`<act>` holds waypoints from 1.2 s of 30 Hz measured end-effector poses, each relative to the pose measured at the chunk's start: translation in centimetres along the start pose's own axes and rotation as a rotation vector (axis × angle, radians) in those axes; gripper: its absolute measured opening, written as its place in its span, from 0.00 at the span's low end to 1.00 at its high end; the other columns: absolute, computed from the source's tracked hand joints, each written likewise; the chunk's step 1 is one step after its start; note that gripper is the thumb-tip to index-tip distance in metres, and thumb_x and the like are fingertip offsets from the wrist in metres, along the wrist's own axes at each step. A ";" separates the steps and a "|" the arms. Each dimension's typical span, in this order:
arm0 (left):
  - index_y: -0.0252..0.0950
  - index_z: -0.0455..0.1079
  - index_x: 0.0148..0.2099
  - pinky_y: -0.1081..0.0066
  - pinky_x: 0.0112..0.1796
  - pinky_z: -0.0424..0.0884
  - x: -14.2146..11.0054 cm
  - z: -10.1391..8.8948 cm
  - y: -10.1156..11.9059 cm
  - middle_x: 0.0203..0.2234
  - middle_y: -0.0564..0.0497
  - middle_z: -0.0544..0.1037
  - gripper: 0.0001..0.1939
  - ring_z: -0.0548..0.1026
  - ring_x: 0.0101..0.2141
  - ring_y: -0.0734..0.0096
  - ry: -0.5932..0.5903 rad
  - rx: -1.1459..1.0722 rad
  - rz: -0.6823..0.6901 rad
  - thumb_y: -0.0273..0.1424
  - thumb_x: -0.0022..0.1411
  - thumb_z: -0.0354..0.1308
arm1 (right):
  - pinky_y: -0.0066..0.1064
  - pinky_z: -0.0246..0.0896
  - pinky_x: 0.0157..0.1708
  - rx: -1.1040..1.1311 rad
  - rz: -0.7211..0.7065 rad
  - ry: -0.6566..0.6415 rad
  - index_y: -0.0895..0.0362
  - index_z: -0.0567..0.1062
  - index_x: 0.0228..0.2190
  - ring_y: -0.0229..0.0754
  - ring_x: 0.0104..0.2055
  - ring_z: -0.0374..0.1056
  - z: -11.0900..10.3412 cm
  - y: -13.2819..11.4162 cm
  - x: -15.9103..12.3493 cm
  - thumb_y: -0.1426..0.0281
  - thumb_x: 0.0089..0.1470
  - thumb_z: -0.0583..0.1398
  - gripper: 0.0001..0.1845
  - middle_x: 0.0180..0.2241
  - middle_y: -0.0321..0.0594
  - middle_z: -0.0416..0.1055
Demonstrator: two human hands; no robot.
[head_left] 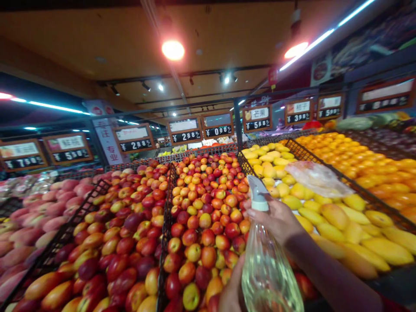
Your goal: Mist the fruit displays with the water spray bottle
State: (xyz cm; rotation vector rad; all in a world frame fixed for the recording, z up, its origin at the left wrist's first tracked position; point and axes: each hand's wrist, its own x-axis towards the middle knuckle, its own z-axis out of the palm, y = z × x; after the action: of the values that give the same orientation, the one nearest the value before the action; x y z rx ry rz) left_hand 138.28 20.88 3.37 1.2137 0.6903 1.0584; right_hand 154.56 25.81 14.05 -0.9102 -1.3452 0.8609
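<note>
A clear spray bottle (268, 268) with a pale grey-green spray head stands nearly upright in front of me, its lower end cut off by the frame. My right hand (277, 221) is closed around its neck, just below the collar. From below left, my left hand (232, 288) presses against the bottle's side; most of its fingers are hidden. Behind and left of the bottle lie red and yellow nectarine-like fruits (208, 236). Right of my right hand are yellow mangoes (334, 216), with a crumpled clear plastic bag (320, 178) lying on them.
Black mesh dividers (167, 208) separate the fruit sections. Pink peaches (61, 210) fill the left side, and orange citrus fruits (354, 162) the far right. Price signs (256, 118) hang from a rail along the back, with a dark post (238, 123) between them.
</note>
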 end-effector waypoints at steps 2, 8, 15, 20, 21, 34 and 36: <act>0.37 0.67 0.64 0.60 0.61 0.65 -0.1 0.3 0.2 0.59 0.45 0.74 0.49 0.69 0.61 0.48 0.004 -0.005 -0.012 0.53 0.43 0.70 | 0.36 0.64 0.36 0.003 0.008 0.015 0.58 0.75 0.33 0.47 0.32 0.70 0.1 -0.3 0.0 0.59 0.42 0.69 0.19 0.28 0.39 0.75; 0.36 0.72 0.59 0.57 0.61 0.65 -0.7 0.9 2.3 0.52 0.45 0.80 0.45 0.73 0.57 0.48 -0.067 0.069 0.033 0.51 0.41 0.72 | 0.39 0.64 0.39 0.032 -0.009 0.008 0.58 0.75 0.34 0.50 0.35 0.72 0.3 -0.5 -0.2 0.58 0.44 0.69 0.20 0.31 0.42 0.77; 0.37 0.72 0.58 0.66 0.53 0.73 -0.8 0.2 1.3 0.50 0.47 0.81 0.33 0.79 0.52 0.58 -0.030 -0.184 0.026 0.36 0.50 0.71 | 0.36 0.64 0.38 0.024 -0.049 0.015 0.58 0.75 0.35 0.46 0.34 0.70 1.4 -0.8 -0.4 0.60 0.43 0.70 0.19 0.31 0.40 0.75; 0.36 0.72 0.58 0.61 0.62 0.64 -1.1 -0.9 1.3 0.57 0.45 0.76 0.34 0.71 0.59 0.52 -0.037 -0.076 0.017 0.41 0.50 0.70 | 0.33 0.61 0.34 0.021 -0.058 -0.018 0.59 0.74 0.33 0.43 0.31 0.66 2.5 -0.8 -0.4 0.60 0.45 0.69 0.17 0.29 0.38 0.72; 0.35 0.72 0.58 0.60 0.63 0.61 -1.3 -1.2 1.4 0.59 0.45 0.74 0.35 0.69 0.61 0.49 -0.036 -0.039 -0.002 0.44 0.49 0.70 | 0.33 0.61 0.33 0.022 -0.059 -0.028 0.58 0.74 0.33 0.42 0.31 0.66 2.7 -0.7 -0.4 0.60 0.45 0.68 0.17 0.29 0.37 0.72; 0.35 0.62 0.66 0.61 0.57 0.70 -3.1 -6.1 -1.4 0.57 0.42 0.76 0.47 0.74 0.56 0.50 0.050 0.010 0.138 0.41 0.45 0.73 | 0.34 0.61 0.38 0.038 -0.036 -0.173 0.58 0.71 0.37 0.44 0.35 0.66 7.1 -0.7 0.3 0.61 0.46 0.66 0.19 0.33 0.38 0.71; 0.36 0.67 0.63 0.66 0.58 0.69 -3.1 -6.8 -2.1 0.57 0.44 0.76 0.44 0.74 0.57 0.54 0.110 -0.071 0.175 0.36 0.43 0.75 | 0.34 0.62 0.37 0.044 -0.033 -0.205 0.58 0.71 0.37 0.44 0.35 0.66 7.6 -0.7 0.3 0.61 0.46 0.66 0.19 0.33 0.39 0.72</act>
State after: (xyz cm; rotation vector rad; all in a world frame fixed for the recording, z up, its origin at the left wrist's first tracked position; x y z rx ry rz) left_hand 131.70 20.72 -0.71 1.1766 0.6340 1.2924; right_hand 146.96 26.12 14.85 -0.7796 -1.5077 0.9747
